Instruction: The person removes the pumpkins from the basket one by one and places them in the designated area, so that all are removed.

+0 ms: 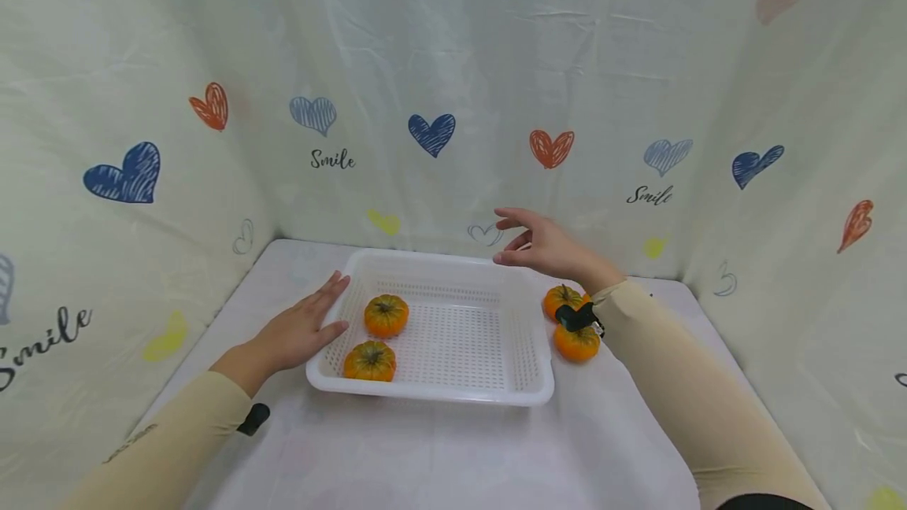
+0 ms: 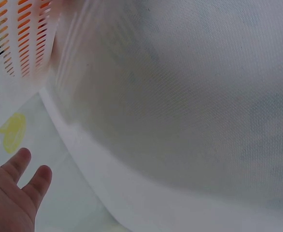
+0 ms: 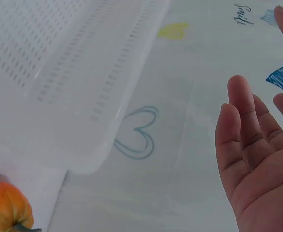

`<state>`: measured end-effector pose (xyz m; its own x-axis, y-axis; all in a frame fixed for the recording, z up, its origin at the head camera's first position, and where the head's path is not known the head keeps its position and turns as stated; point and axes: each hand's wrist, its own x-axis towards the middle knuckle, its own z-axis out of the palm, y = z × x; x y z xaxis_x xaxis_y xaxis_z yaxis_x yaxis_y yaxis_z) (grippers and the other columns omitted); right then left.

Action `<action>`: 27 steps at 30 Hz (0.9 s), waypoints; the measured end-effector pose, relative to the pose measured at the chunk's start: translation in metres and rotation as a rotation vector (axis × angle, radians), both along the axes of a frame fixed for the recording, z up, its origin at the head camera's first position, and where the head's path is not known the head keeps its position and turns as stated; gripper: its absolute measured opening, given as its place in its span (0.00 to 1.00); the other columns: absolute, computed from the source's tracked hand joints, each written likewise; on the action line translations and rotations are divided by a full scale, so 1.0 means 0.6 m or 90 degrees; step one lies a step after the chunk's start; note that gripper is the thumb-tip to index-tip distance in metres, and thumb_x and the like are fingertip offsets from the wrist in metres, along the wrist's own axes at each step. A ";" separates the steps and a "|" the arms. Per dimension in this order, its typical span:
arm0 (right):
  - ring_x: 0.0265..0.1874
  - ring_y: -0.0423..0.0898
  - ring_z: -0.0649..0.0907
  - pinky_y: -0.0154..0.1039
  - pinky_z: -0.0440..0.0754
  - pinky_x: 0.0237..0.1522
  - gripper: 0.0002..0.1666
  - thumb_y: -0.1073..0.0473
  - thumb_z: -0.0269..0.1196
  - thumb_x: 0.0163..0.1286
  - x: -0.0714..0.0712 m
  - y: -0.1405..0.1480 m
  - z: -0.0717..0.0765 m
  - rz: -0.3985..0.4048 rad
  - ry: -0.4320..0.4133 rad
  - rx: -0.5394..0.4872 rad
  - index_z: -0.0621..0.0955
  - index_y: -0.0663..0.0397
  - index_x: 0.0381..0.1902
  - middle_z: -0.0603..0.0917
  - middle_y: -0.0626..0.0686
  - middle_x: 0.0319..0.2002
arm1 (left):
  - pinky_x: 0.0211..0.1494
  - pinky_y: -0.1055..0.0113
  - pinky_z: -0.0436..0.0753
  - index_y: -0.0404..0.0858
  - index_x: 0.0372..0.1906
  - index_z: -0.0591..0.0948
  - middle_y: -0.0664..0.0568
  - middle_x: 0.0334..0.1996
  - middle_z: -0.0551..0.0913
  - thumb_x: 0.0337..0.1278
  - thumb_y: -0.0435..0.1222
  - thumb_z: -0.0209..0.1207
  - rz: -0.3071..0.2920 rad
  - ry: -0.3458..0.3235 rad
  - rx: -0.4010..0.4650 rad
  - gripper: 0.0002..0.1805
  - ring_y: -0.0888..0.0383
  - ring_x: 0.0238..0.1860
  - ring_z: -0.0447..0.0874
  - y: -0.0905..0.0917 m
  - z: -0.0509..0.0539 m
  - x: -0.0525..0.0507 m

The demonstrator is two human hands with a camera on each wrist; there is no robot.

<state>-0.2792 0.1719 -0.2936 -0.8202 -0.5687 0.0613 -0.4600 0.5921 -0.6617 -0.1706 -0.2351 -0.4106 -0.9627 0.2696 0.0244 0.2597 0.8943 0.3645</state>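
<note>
A white perforated plastic basket (image 1: 453, 398) stands on the table, with two small orange pumpkins (image 1: 386, 315) (image 1: 370, 361) in its left part. On the basket's left rim rests my left hand (image 1: 301, 330), its fingers extended; the left wrist view shows those fingers (image 2: 37, 186) beside the basket's slotted wall (image 2: 23, 53). Above the basket's back right corner my right hand (image 1: 542, 246) hangs in the air, fingers loosely bent and holding nothing. Right of the basket, under my right forearm, lie more small pumpkins (image 1: 576, 343), partly hidden by the wrist strap and sleeve.
A white cloth covers the table (image 1: 425, 455). Pale curtains (image 1: 439, 203) printed with hearts and the word Smile hang close behind the table and along both sides. In the right wrist view, a pumpkin (image 3: 8, 205) sits beside the basket's corner.
</note>
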 end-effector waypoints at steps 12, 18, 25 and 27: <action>0.48 0.44 0.83 0.42 0.84 0.48 0.48 0.47 0.72 0.63 -0.009 -0.117 -0.033 0.054 -0.063 -0.026 0.63 0.41 0.76 0.74 0.50 0.65 | 0.68 0.35 0.62 0.43 0.81 0.47 0.42 0.80 0.44 0.72 0.50 0.53 0.006 -0.004 0.009 0.42 0.36 0.74 0.54 0.000 0.001 0.001; 0.46 0.44 0.84 0.40 0.84 0.49 0.47 0.50 0.72 0.63 -0.013 -0.167 -0.080 0.077 -0.109 -0.032 0.64 0.43 0.76 0.74 0.52 0.66 | 0.68 0.35 0.62 0.43 0.81 0.47 0.42 0.80 0.43 0.72 0.50 0.52 0.008 -0.007 0.012 0.42 0.35 0.74 0.54 0.003 0.003 0.003; 0.48 0.48 0.84 0.42 0.84 0.51 0.47 0.52 0.72 0.63 -0.018 -0.209 -0.136 0.084 -0.161 -0.015 0.64 0.49 0.75 0.72 0.60 0.67 | 0.69 0.35 0.61 0.43 0.81 0.47 0.43 0.80 0.43 0.72 0.51 0.51 0.007 -0.004 0.011 0.42 0.36 0.74 0.54 0.002 0.002 0.002; 0.50 0.49 0.83 0.42 0.83 0.51 0.47 0.52 0.73 0.63 -0.020 -0.216 -0.151 0.086 -0.163 0.006 0.64 0.51 0.75 0.72 0.60 0.67 | 0.69 0.36 0.61 0.43 0.81 0.47 0.43 0.80 0.43 0.72 0.51 0.51 0.007 -0.002 0.011 0.42 0.36 0.74 0.54 0.001 0.000 0.001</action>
<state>-0.2910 0.0422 -0.3841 -0.7250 -0.6734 -0.1444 -0.3533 0.5436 -0.7613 -0.1700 -0.2346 -0.4104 -0.9656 0.2589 0.0254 0.2488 0.8902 0.3816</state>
